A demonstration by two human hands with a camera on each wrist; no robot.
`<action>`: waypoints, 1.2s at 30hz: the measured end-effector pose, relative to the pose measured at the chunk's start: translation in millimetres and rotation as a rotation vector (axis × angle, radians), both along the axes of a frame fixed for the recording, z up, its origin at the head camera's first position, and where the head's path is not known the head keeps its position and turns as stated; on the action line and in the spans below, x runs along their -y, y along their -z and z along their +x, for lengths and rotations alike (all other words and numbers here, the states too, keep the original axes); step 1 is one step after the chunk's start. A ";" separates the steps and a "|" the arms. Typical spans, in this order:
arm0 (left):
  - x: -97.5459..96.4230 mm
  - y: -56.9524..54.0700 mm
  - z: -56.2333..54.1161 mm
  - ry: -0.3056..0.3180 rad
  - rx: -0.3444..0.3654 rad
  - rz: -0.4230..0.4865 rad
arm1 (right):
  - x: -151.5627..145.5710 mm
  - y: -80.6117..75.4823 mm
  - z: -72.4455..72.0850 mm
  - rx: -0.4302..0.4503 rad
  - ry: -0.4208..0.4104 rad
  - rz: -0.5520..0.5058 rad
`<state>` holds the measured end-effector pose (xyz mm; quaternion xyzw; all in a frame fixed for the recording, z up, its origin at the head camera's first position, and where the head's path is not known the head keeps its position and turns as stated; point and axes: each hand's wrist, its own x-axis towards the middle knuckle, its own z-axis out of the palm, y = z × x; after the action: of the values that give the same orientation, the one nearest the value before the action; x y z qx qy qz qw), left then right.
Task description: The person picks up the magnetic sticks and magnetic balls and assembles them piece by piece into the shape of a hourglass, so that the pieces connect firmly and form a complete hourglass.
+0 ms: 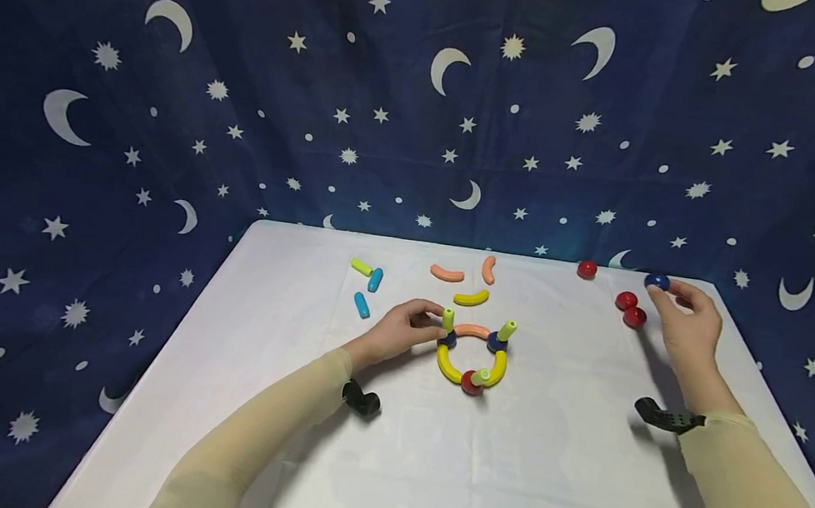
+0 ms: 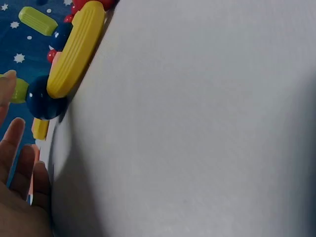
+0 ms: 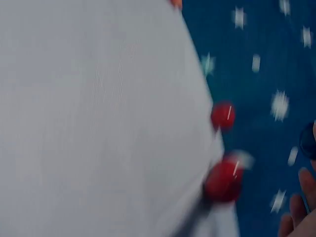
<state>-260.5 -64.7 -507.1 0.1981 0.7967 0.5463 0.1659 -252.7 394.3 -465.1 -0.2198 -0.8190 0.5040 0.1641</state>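
Observation:
Curved pieces and balls form a ring on the white table, with two yellow curved sticks (image 1: 497, 368) and an orange curved stick (image 1: 472, 330). Its corners are two blue balls (image 1: 497, 342) and a red ball (image 1: 472, 383), each topped by a lime-green stick. At the ring's left corner my left hand (image 1: 406, 331) pinches the upright lime-green stick (image 1: 449, 319) just above its blue ball (image 2: 42, 98); the other fingers spread loosely. My right hand (image 1: 694, 324), at the far right, pinches a loose blue ball (image 1: 657, 281) between thumb and fingers, raised off the table.
Near my right hand lie several red balls (image 1: 634, 317). Behind the ring are loose orange curved sticks (image 1: 446, 273) and a yellow curved stick (image 1: 471, 297). Two short blue sticks (image 1: 361, 305) and a lime-green stick (image 1: 362, 266) lie back left. A star-patterned cloth (image 1: 388, 160) hangs behind.

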 end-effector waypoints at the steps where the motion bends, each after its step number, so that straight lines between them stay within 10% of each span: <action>1: 0.3 -0.7 0.2 -0.007 0.001 0.012 | 9.8 -5.8 -0.2 -0.017 -0.065 0.011; 9: -1.8 -5.7 1.9 -0.039 0.020 0.047 | 98.3 -41.1 -2.6 0.013 -0.625 0.092; 16: -6.7 -3.1 1.9 -0.074 -0.028 0.079 | 165.5 -43.0 -16.0 0.111 -0.917 0.116; 36: -10.9 -2.2 3.3 -0.094 -0.030 0.125 | 203.2 -30.9 -31.5 0.183 -1.073 0.063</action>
<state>-257.2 -53.7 -504.9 0.1787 0.7719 0.5990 0.1156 -284.2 191.2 -434.2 0.1910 -0.8418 0.4712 -0.1813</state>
